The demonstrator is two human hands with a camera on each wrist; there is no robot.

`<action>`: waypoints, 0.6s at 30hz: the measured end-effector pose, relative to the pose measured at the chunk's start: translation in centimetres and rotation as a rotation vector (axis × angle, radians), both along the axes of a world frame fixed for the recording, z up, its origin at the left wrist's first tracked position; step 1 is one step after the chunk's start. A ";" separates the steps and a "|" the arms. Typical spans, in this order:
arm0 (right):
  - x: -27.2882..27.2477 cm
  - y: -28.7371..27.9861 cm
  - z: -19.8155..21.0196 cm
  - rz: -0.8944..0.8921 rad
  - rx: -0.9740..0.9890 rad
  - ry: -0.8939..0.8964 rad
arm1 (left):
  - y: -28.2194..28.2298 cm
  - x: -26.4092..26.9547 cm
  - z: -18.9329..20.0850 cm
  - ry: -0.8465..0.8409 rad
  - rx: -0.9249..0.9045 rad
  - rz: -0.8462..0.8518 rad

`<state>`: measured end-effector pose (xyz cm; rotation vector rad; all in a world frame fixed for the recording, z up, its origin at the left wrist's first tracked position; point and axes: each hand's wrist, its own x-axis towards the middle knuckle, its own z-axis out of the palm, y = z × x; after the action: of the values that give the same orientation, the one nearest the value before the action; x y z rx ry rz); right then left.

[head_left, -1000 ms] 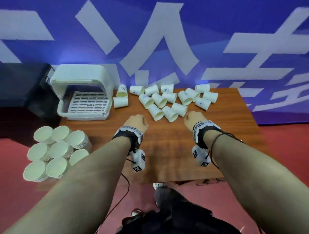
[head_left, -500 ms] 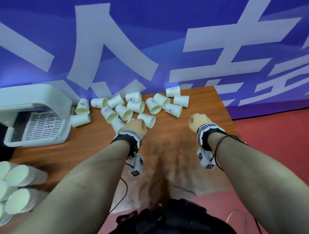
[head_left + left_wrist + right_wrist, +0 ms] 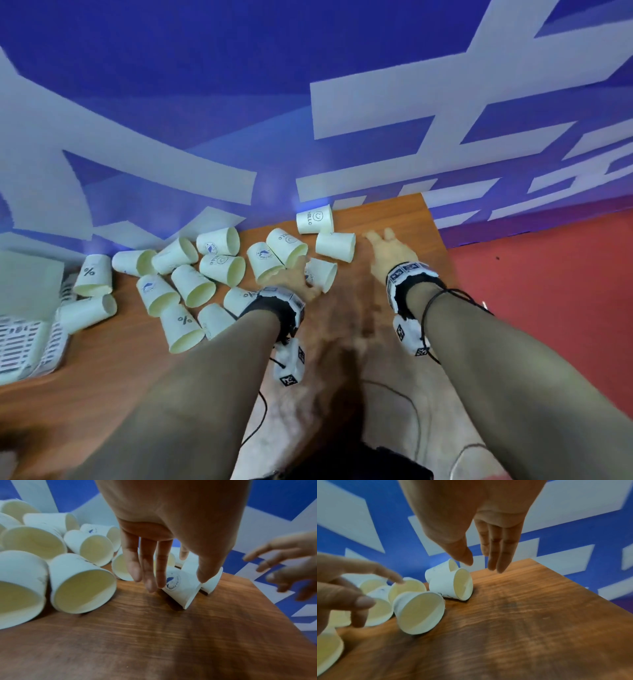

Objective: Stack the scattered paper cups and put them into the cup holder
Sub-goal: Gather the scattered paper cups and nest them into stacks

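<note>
Held the left fingers (image 3: 149,568) straight and slightly apart, hanging down over one cup (image 3: 180,588) on its side at the near right edge of the pile (image 3: 191,284), thumb across from them beside its rim. Gripped nothing yet with the left hand (image 3: 294,277); could not tell whether the fingertips already touched the paper. Held the right fingers (image 3: 500,547) straight and close together, thumb spread off, above bare table (image 3: 376,219) just right of another fallen cup (image 3: 452,585). Carried nothing in the right hand (image 3: 387,250) either.

Found all cups loose and tipped over along the back of the table, none nested so far, with the cup holder (image 3: 27,284) well apart at the far left edge.

Judged the step as first pickups. Best done by closing thumb and fingers lightly round the cup's middle, not the rim, to avoid crushing thin paper. Better to lift clear before turning mouths the same way, then slide one into the other. Risked rolling neighbouring cups off the back edge if swept sideways.
</note>
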<state>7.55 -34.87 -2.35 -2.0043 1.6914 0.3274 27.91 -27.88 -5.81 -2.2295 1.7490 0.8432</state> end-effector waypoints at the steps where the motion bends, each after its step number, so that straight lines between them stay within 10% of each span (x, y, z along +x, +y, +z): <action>1: 0.4 -0.8 -0.5 0.063 0.009 0.017 | -0.3 -0.4 -0.8 0.000 -0.006 -0.007; 7: 2.2 -4.6 -3.3 0.326 0.079 0.078 | -1.7 -1.5 -4.5 0.050 0.027 -0.015; 18: 3.4 -5.3 -5.0 0.248 0.074 0.072 | -1.7 -1.8 -4.3 0.066 0.020 0.007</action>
<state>10.98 -40.18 -7.34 -2.1724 1.4497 0.5457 26.11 -29.55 -10.12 -2.2202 1.7538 0.9423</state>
